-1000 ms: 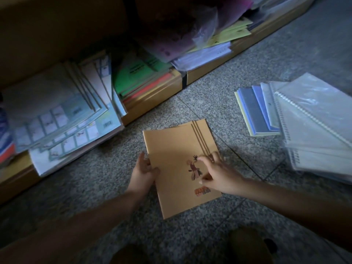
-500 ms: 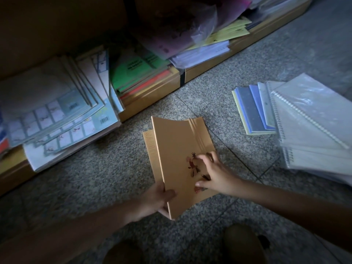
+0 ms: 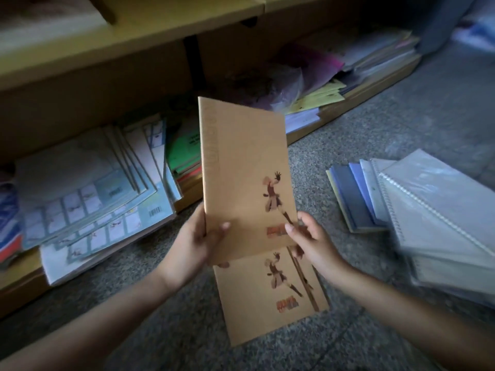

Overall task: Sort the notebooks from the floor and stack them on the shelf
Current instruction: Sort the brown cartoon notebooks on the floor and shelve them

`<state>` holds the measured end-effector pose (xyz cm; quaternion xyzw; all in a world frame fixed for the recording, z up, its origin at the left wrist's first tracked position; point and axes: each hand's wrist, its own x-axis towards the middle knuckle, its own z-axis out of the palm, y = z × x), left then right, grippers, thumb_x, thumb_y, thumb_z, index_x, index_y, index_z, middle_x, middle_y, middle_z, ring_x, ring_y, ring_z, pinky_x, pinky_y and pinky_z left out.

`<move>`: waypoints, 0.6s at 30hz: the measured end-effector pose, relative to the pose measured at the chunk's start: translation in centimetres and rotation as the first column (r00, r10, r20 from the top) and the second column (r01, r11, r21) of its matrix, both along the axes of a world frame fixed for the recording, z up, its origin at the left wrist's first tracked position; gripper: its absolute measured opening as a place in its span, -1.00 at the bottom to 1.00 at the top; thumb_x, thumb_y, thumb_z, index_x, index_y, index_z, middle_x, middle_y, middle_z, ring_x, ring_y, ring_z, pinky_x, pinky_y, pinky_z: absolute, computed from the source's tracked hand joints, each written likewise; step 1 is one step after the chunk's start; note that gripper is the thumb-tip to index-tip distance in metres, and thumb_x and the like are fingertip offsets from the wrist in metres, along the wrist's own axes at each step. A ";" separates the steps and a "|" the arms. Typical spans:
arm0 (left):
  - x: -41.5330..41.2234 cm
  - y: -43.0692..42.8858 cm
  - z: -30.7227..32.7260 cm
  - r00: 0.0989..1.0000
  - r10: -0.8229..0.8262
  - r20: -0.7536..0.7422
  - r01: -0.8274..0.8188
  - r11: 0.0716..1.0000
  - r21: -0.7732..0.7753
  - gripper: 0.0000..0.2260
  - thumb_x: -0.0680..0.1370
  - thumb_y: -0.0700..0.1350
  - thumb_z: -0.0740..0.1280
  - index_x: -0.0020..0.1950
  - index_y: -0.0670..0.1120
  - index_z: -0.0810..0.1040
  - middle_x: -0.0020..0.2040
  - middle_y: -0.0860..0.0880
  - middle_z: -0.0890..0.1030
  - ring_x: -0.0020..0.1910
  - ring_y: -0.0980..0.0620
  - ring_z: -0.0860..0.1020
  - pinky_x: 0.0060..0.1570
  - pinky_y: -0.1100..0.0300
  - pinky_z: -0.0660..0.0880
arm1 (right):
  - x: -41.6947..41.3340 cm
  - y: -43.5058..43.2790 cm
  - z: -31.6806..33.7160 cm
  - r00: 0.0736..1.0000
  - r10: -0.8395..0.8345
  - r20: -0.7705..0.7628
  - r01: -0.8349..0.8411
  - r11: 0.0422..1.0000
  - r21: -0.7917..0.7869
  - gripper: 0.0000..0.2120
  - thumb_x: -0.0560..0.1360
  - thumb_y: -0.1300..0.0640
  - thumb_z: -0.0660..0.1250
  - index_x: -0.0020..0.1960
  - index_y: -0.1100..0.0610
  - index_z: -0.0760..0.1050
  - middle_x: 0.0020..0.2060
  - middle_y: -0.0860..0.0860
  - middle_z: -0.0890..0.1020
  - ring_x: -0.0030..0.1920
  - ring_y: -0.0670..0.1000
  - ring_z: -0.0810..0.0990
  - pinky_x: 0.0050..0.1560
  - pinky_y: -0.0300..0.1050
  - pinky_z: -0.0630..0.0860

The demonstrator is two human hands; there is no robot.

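- Left hand grips the tan notebook at its lower left edge, thumb curled over the cover.
- Right hand pinches the lower right corner, thumb on the front.
- I see the notebook held upright above the floor, in front of the shelf.
- A matching tan notebook lies flat on the floor just below it.
- Blue notebooks and spiral pads lie on the floor to the right.
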<state>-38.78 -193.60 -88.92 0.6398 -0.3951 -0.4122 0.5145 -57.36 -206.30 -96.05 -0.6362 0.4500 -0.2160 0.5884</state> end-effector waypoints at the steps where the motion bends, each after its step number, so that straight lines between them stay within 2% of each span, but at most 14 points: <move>1: 0.5 -0.4 0.9 0.999 0.023 0.040 -0.021 0.998 -0.052 -0.72 0.56 -0.15 0.25 0.23 0.09 0.35 -0.01 0.02 0.58 -0.18 0.02 0.65 -0.43 0.07 0.59 | 0.5 -0.5 1.6 0.999 0.008 0.051 -0.006 0.999 -0.032 -0.69 0.58 0.14 0.21 0.30 0.05 0.27 -0.25 -0.05 0.49 -0.43 -0.08 0.50 -0.39 -0.34 0.40; 4: 1.8 -1.4 3.4 0.980 0.124 0.156 -0.087 0.970 -0.229 -0.80 0.54 -0.08 0.23 0.14 0.14 0.35 -0.12 0.17 0.54 -0.26 0.06 0.59 -0.46 0.18 0.54 | 1.9 -1.4 5.7 0.982 0.057 0.180 -0.021 0.981 -0.195 -0.82 0.61 0.15 0.12 0.15 -0.09 0.31 -0.39 -0.01 0.44 -0.50 -0.08 0.42 -0.41 -0.26 0.39; 6: 2.4 -1.8 4.9 0.942 0.215 0.259 -0.114 0.928 -0.354 -0.86 0.57 -0.07 0.21 0.11 0.10 0.35 -0.18 0.23 0.51 -0.30 0.16 0.52 -0.44 0.24 0.52 | 2.7 -1.3 8.0 0.958 0.115 0.264 -0.045 0.965 -0.258 -0.83 0.62 0.05 0.11 0.17 -0.16 0.32 -0.34 0.00 0.52 -0.48 0.04 0.42 -0.40 -0.17 0.40; 8: 3.0 -1.8 6.7 0.906 0.308 0.290 -0.157 0.881 -0.446 -0.85 0.59 0.00 0.20 0.16 0.08 0.36 -0.16 0.25 0.51 -0.26 0.19 0.50 -0.37 0.21 0.53 | 3.5 -1.2 9.8 0.925 0.174 0.337 -0.075 0.955 -0.287 -0.68 0.54 -0.16 0.15 0.28 -0.25 0.29 -0.30 0.17 0.54 -0.46 0.17 0.41 -0.39 -0.06 0.40; 9: 3.3 -1.8 7.6 0.890 0.346 0.297 -0.176 0.862 -0.476 -0.80 0.57 0.06 0.20 0.18 0.11 0.37 -0.11 0.25 0.53 -0.22 0.17 0.51 -0.32 0.18 0.54 | 3.8 -1.0 10.7 0.907 0.192 0.375 -0.089 0.958 -0.273 -0.63 0.50 -0.21 0.18 0.30 -0.35 0.26 -0.34 0.25 0.53 -0.46 0.17 0.41 -0.39 -0.06 0.39; 11: 4.1 -1.5 9.8 0.856 0.422 0.300 -0.211 0.813 -0.543 -0.75 0.51 0.13 0.20 0.19 0.20 0.38 -0.04 0.24 0.55 -0.13 0.16 0.53 -0.25 0.25 0.53 | 4.9 -1.1 12.7 0.853 0.234 0.467 -0.118 0.957 -0.265 -0.60 0.53 -0.08 0.20 0.28 -0.47 0.24 -0.40 0.22 0.55 -0.45 0.12 0.42 -0.43 -0.12 0.36; 12: 4.5 -1.4 10.9 0.843 0.448 0.296 -0.218 0.789 -0.574 -0.76 0.51 0.12 0.20 0.18 0.21 0.39 -0.03 0.23 0.56 -0.12 0.17 0.53 -0.25 0.30 0.52 | 5.6 -1.2 13.8 0.824 0.255 0.505 -0.135 0.956 -0.262 -0.55 0.56 0.01 0.19 0.34 -0.39 0.21 -0.41 0.16 0.56 -0.44 0.12 0.42 -0.47 -0.16 0.35; 14: 5.5 -1.3 13.3 0.827 0.490 0.277 -0.230 0.743 -0.629 -0.80 0.54 0.02 0.23 0.16 0.18 0.41 -0.03 0.20 0.58 -0.12 0.20 0.55 -0.25 0.36 0.51 | 7.6 -1.4 16.3 0.774 0.275 0.570 -0.148 0.954 -0.259 -0.55 0.57 0.14 0.19 0.43 -0.09 0.22 -0.34 0.07 0.59 -0.44 0.09 0.44 -0.53 -0.21 0.31; 16: 6.5 -1.3 15.4 0.821 0.526 0.221 -0.269 0.699 -0.662 -0.84 0.58 -0.09 0.24 0.12 0.13 0.42 -0.08 0.17 0.60 -0.19 0.25 0.56 -0.32 0.38 0.52 | 9.8 -1.5 18.4 0.726 0.280 0.628 -0.135 0.953 -0.270 -0.64 0.53 0.19 0.20 0.32 0.04 0.34 -0.25 0.02 0.60 -0.46 0.00 0.43 -0.57 -0.27 0.26; 18: 7.5 -1.3 17.3 0.813 0.567 0.133 -0.353 0.662 -0.661 -0.85 0.59 -0.13 0.23 0.09 0.11 0.45 -0.12 0.11 0.62 -0.25 0.23 0.58 -0.39 0.32 0.55 | 12.0 -1.4 20.5 0.681 0.282 0.676 -0.133 0.955 -0.264 -0.71 0.51 0.21 0.18 0.21 0.08 0.42 -0.20 0.00 0.61 -0.49 -0.09 0.41 -0.58 -0.31 0.23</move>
